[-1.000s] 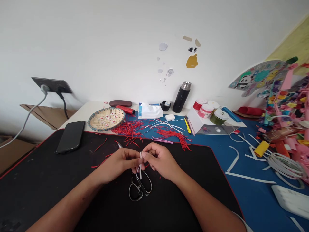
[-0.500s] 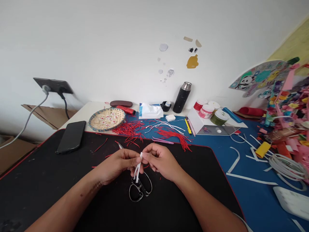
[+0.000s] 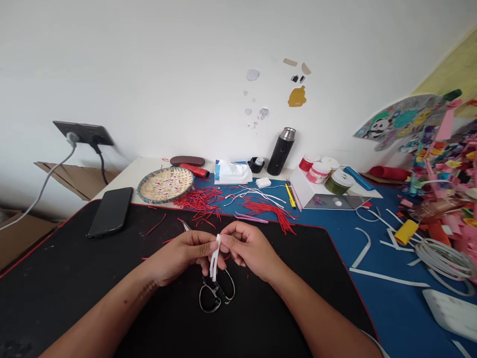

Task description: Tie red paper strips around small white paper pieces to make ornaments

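Observation:
A narrow white strip (image 3: pixel 213 260), folded at the top with its two ends hanging down, is pinched between my hands above the black mat. My left hand (image 3: pixel 194 249) grips it from the left with thumb and forefinger. From the right, the thumb and forefinger of my right hand (image 3: pixel 243 244) close on its upper end. Beneath the hands lie scissors (image 3: pixel 216 293), black handles toward me; my left fingers hide part of them. Short red cords (image 3: pixel 155 224) are scattered on the mat around the left hand.
Beyond the mat are bundles of red cord (image 3: pixel 270 210), purple tweezers (image 3: pixel 251 217), a woven basket (image 3: pixel 166 185) and a black flask (image 3: pixel 281 151). A phone (image 3: pixel 110 212) lies at left. White strips (image 3: pixel 387 277) and a coiled cable (image 3: pixel 443 256) lie at right.
The hanging ends of the white strip have drawn closer together. Both hands stay almost in place, still pinching it.

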